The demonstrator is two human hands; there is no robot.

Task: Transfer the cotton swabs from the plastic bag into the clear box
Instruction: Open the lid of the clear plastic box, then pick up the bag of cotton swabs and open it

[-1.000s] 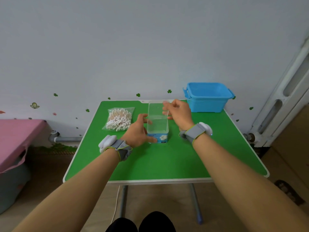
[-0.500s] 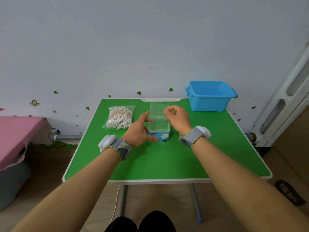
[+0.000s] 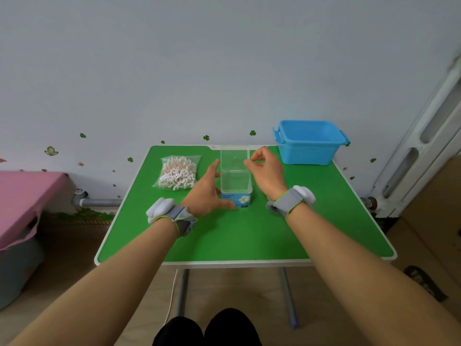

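Note:
A clear box (image 3: pixel 236 183) with a blue label on its front stands in the middle of the green table (image 3: pixel 249 236). Its clear lid (image 3: pixel 234 157) is swung up and back. My left hand (image 3: pixel 207 196) lies against the box's left side with straight fingers, and the thumb reaches across the front label. My right hand (image 3: pixel 265 172) has curled fingers, and its thumb and forefinger pinch the lid's right edge. The plastic bag of cotton swabs (image 3: pixel 178 172) lies flat on the table to the left of the box, apart from both hands.
A blue plastic bin (image 3: pixel 309 143) stands at the table's back right corner. A pink-covered surface (image 3: pixel 25 196) is off to the left, beyond the table. A white radiator pipe (image 3: pixel 424 136) runs up the wall at the right. My knees show below the table's front edge.
The right hand has swung the lid up and back, so the box now stands open. The left hand has stayed against the box's left side.

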